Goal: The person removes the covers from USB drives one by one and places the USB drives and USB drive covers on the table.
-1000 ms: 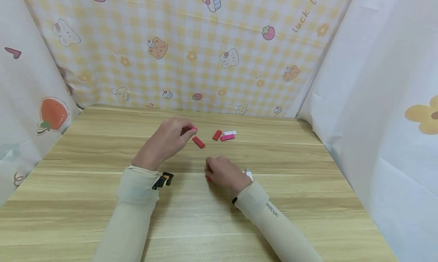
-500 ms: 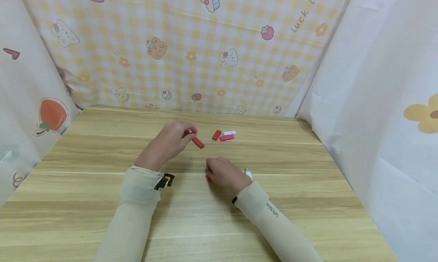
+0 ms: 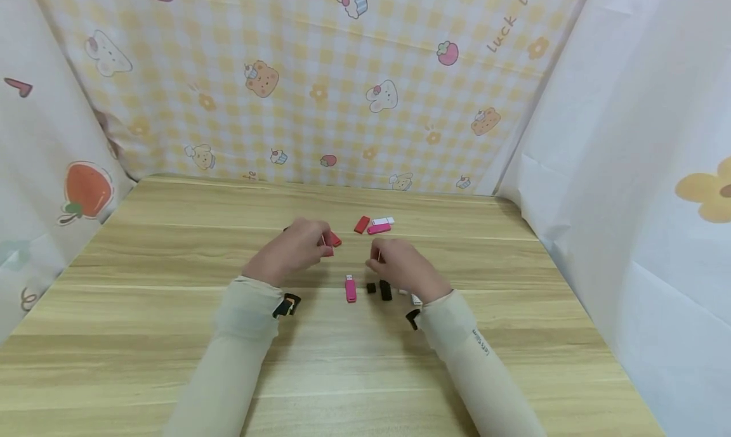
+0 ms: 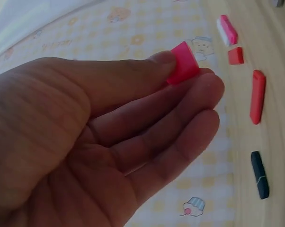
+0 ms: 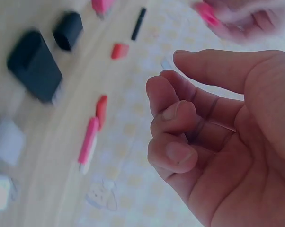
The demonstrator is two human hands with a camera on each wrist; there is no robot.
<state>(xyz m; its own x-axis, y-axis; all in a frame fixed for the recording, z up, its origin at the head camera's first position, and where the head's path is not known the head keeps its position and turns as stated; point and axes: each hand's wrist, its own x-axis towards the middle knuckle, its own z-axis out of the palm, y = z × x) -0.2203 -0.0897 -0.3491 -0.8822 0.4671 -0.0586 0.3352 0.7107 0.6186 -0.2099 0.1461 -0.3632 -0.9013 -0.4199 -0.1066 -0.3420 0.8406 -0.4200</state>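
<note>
My left hand (image 3: pixel 296 250) pinches a small pink USB stick cap (image 4: pixel 184 64) between thumb and fingertips, above the table. My right hand (image 3: pixel 402 266) holds nothing; its fingers are loosely bent, with the thumb apart from them in the right wrist view. Between and nearer than the hands lies a pink USB stick (image 3: pixel 351 290) with its metal plug bare. Just right of it are a black cap (image 3: pixel 371 288) and a black USB stick (image 3: pixel 386 290). A white cap (image 5: pixel 8 141) and a white USB stick (image 3: pixel 417 300) lie partly under my right hand.
Farther back on the wooden table (image 3: pixel 480 361) lie a short red piece (image 3: pixel 362 224), a white USB stick (image 3: pixel 384 221) and a pink one (image 3: pixel 379 229) side by side. A longer red stick (image 4: pixel 258 97) and a black stick (image 4: pixel 260 175) lie by my left hand. A patterned curtain (image 3: pixel 320 126) stands behind.
My right hand has let go of the pink USB stick, lifted and moved away to the right, uncovering the black pieces. My left hand has moved nearer and slightly right with the pink cap.
</note>
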